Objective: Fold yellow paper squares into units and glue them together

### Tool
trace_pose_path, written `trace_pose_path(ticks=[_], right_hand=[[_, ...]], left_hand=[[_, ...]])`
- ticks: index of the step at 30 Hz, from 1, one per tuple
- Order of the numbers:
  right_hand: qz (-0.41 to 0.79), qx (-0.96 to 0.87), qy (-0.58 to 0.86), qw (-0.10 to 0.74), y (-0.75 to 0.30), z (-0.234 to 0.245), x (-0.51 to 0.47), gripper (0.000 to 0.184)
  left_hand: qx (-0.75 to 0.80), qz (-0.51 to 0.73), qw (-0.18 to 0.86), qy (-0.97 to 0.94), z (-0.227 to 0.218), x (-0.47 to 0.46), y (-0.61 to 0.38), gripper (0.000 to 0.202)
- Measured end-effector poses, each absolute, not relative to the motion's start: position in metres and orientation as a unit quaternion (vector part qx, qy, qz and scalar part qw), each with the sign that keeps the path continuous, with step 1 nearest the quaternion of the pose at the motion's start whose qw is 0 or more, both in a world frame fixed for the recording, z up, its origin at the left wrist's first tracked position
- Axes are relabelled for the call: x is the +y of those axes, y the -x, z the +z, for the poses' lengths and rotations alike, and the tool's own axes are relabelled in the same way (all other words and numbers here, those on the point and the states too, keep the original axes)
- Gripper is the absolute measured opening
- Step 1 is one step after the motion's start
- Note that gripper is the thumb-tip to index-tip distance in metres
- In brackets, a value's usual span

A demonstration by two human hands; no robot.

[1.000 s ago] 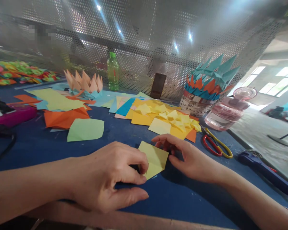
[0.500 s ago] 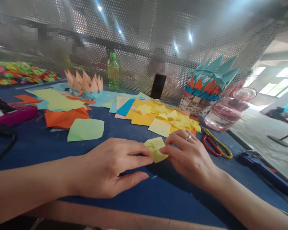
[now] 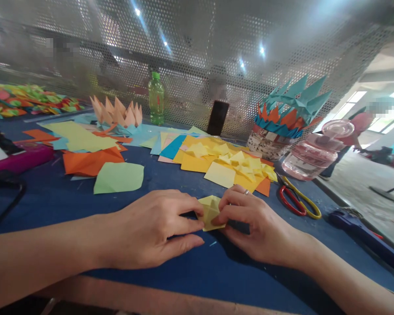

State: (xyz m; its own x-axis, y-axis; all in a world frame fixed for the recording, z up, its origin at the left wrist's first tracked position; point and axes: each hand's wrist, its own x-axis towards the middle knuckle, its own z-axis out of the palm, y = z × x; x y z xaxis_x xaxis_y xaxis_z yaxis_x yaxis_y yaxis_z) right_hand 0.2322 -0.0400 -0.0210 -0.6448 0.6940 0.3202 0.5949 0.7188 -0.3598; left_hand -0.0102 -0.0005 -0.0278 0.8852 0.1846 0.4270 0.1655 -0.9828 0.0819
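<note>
A small pale yellow sheet of folded paper [image 3: 211,208] lies on the blue table top between my two hands, with crease lines on its face. My left hand [image 3: 157,229] reaches in from the left and holds the paper's left edge down with its fingertips; its thumb stays apart on the table side. From the right, my right hand [image 3: 258,223], wearing a ring, has its bent fingers on the paper's right edge, and they hide that corner. Just beyond are a loose pale yellow square [image 3: 219,174] and several folded yellow paper pieces [image 3: 244,164].
Red-and-yellow-handled scissors [image 3: 298,201] and a dark blue tool [image 3: 364,234] lie at right. A pink-tinted bottle [image 3: 310,155] and paper-crowned jar [image 3: 269,142] stand behind. Left are a light green sheet [image 3: 120,178], orange paper [image 3: 92,162] and a peach paper crown [image 3: 116,114].
The yellow paper has turned and come slightly nearer me. My right fingers have shifted left and down along its edge; my left hand is nearly still. A person now shows at far right.
</note>
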Motion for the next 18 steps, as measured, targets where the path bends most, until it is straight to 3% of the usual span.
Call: trace_pose_path(ticks=[6,10,18], right_hand=[[0.202,-0.877,0.373,0.225,-0.2335,-0.0205,-0.037,0.002],[0.268,-0.833,0.428,0.227,-0.2344,-0.0218,-0.0344,0.011],[0.246,-0.809,0.479,0.236,-0.2269,-0.0269,-0.0334,0.012]], left_hand=[[0.091,0.216,0.016,-0.972,-0.026,-0.0012,0.0102,0.023],[0.088,0.213,0.009,-0.973,-0.0245,-0.0015,0.0115,0.027],[0.096,0.2,0.037,-0.974,-0.0244,-0.0009,0.0119,0.026]])
